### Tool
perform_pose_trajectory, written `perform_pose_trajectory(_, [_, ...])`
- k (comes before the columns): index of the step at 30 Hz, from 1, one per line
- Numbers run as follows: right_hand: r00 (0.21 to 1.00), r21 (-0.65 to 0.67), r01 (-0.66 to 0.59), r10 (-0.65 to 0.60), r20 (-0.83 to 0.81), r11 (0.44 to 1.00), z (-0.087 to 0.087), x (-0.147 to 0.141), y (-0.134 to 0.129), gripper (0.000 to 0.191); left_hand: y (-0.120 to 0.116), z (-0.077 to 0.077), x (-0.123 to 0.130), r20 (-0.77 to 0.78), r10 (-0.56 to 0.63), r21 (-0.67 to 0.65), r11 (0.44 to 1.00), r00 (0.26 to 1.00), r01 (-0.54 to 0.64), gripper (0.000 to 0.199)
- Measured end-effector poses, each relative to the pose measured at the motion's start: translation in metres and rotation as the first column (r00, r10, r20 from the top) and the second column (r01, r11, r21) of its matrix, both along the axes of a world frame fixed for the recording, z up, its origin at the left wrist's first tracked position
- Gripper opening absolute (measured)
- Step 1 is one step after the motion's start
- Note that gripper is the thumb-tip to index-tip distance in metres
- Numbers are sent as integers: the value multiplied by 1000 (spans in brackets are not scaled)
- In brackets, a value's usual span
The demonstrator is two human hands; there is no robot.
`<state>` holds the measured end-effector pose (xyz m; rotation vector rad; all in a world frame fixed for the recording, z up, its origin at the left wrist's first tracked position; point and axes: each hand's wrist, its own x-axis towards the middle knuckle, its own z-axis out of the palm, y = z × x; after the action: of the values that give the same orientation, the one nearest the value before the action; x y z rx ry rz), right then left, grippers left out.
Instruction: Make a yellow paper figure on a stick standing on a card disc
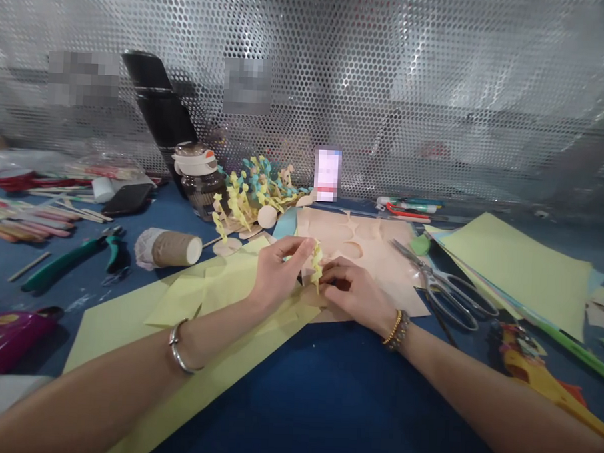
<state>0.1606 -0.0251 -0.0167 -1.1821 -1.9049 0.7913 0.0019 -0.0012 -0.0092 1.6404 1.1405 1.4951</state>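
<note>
In the middle of the head view, my left hand (pixel 283 269) pinches the upper part of a small yellow paper flower spray (pixel 317 264) between thumb and fingertips. My right hand (pixel 352 290) is closed around the lower end of the same spray, its fingers curled and partly hiding one another. A peach paper disc (pixel 311 295) lies just under the spray's foot; whether the two are joined, I cannot tell. Beneath my hands are a peach sheet (pixel 394 284) with round cut-outs and overlapping yellow sheets (pixel 177 341). Finished-looking yellow sprays (pixel 240 200) stand on discs behind my left hand.
Scissors (pixel 449 290) lie right of my right hand, near a yellow-green paper stack (pixel 515 269). On the left are a paper cup (pixel 175 249) on its side, green-handled pliers (pixel 70 260) and a magenta tool (pixel 14 337). A dark jar (pixel 200 185) stands behind.
</note>
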Motion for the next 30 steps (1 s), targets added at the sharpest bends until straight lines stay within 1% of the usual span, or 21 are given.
perform_pose_trajectory(6, [999,-1,33,-33,-2,999,1,1,0,21,-1,0,0,-13,7,5,1000,1000,-7,28])
perform_pose_trajectory(11, [1000,-13,0,0,-3,1000,1,1,-2,21,0,1,-1,-13,16,-12,1000,1000,-16,28])
perform_pose_trajectory(18, [1000,-2,-31,31,-4,1000,0,3,-5,10,-3,2,1,-9,12,-34,999,1000,-12,27])
perform_pose_trajectory(22, [999,19,-38,38,-7,999,0,2,-5,11,-4,3,2,-11,-18,-40,999,1000,17,26])
perform_pose_trajectory(25, [1000,34,-28,28,-7,999,0,2,-3,13,-5,4,1,-6,-39,-53,998,999,39,31])
perform_pose_trajectory(28, [1000,51,-9,9,3,999,1,7,-1,15,-5,4,2,0,-82,-92,992,997,81,36])
perform_pose_trajectory(30, [1000,65,4,-5,8,998,2,12,1,15,-5,4,4,-10,-129,-129,984,992,126,35])
